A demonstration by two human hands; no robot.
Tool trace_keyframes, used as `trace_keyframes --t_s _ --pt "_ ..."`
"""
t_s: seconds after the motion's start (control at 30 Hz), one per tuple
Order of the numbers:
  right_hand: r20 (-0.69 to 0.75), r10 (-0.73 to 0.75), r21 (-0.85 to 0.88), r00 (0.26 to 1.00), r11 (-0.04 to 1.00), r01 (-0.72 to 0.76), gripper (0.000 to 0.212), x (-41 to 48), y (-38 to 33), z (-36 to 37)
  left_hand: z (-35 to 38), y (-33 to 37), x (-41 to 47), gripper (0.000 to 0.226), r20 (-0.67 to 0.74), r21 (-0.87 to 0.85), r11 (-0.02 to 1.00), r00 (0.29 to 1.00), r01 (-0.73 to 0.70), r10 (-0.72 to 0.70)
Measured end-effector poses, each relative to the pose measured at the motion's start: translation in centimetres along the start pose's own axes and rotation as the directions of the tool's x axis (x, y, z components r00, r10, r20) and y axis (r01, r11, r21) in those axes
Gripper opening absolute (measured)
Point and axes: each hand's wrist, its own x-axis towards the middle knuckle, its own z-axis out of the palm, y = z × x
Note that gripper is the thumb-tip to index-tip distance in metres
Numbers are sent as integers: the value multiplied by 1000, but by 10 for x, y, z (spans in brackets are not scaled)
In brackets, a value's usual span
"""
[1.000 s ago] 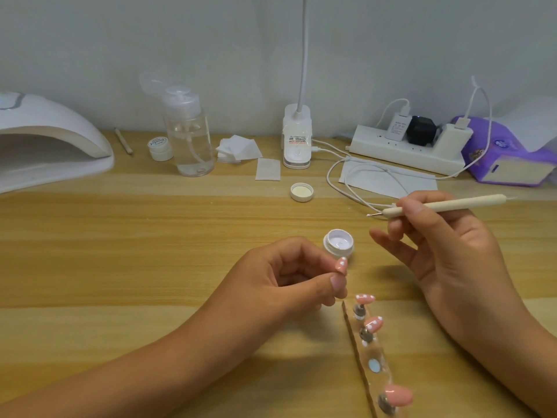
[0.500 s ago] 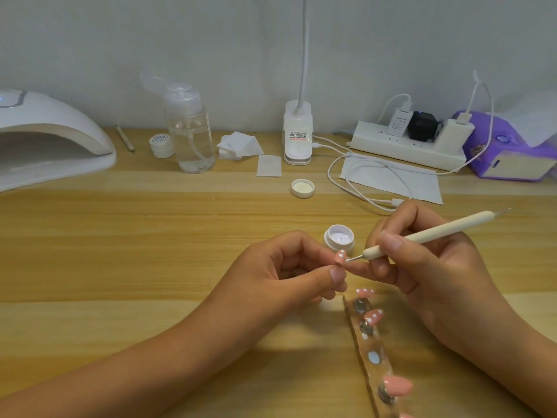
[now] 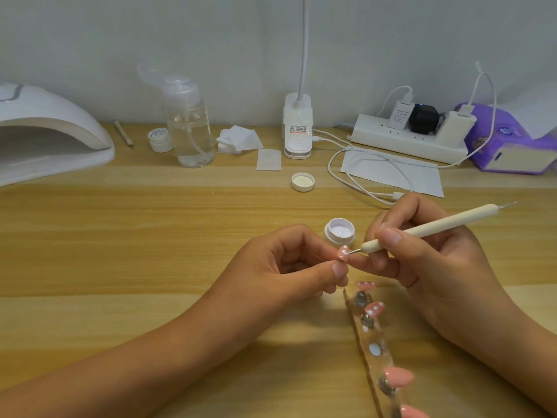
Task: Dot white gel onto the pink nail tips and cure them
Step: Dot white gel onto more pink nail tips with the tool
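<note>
— Where are we with the pink nail tip?

— We are pinching it between the thumb and fingers of our left hand, just in front of the open gel pot. A second ago our dotting tool was hovering clear of it, up over the pot. Now we are touching its metal end to the tip, and white dots are showing there.

— So we are mid-dotting?

— We are judging so. Our right hand is gripping the tool like a pen, its lower fingers touching the left fingertips. On the clear holder strip a dotted tip is already sitting, while a plain tip nearer us is waiting. Curing is not yet beginning.

— How much room are we working with?

— Little here: the pot is sitting just behind the tool's end and the strip is lying just beside our right wrist. The curing lamp is standing well apart at the far left, with bare worktop lying between.
</note>
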Motion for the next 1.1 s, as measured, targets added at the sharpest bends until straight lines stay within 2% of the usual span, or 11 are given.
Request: trace_keyframes --t_s 0.07,0.2,0.33,0.43,0.6,0.7,1.1 --pt "6 -3 -2 1000 1000 3 20 0 1 0 0 0 0 12 5 0 1000 1000 -4 4" --pt "25 -9 -7 1000 1000 9 27 0 0 -1 0 -1 0 13 6 5 1000 1000 -5 5" --pt "23 -12 0 1000 1000 12 17 1 1 -2 0 0 0 13 11 0 1000 1000 -5 5" --pt "32 -16 18 999 1000 15 23 1 0 -1 0 0 1 12 8 -1 1000 1000 -1 1" --pt "25 -13 -3 1000 1000 13 15 1 1 -2 0 -1 0 11 11 4 1000 1000 -3 3" --pt "33 -12 1 999 1000 12 22 1 0 -1 0 -1 0 11 10 10 1000 1000 -3 3" --pt "13 -18 -8 1000 1000 18 8 0 1 -1 0 -1 0 10 6 8 1000 1000 -10 10"
